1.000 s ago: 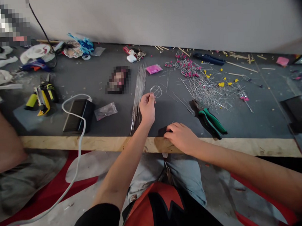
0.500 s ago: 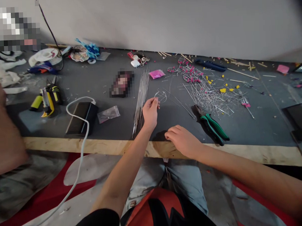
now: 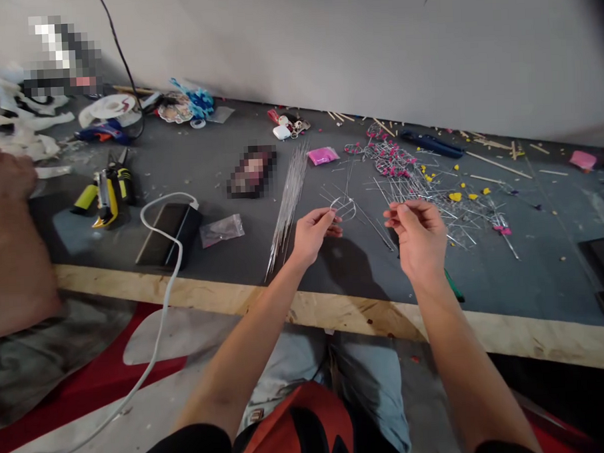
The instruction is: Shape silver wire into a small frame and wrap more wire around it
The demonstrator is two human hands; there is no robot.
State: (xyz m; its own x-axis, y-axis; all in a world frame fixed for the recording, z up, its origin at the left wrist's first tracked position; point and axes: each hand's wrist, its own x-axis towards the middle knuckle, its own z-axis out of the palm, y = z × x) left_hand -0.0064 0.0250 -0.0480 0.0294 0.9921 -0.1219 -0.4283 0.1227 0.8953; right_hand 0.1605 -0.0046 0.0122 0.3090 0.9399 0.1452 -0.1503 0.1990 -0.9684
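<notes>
The person wears a red-and-black shirt (image 3: pixel 315 429) (with pointy shapes on it), short black sleeves (image 3: pixel 189 450) and pale blue jeans (image 3: pixel 382 386).

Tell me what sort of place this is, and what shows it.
Probably a craft workshop, at a shared bench: a bundle of thin wires lies on it, yellow-and-black cutters rest farther left, and the left hand holds a wire ring.

Both forearms (image 3: pixel 257 342) cross the front edge of the tabletop (image 3: pixel 515 284). Above it, the left hand (image 3: pixel 313 235) leans inward, its thumb (image 3: pixel 326 221) pinched to its fingers (image 3: pixel 335 232); the right hand (image 3: pixel 423 240) is upright, fingers curled against the thumb.
</notes>
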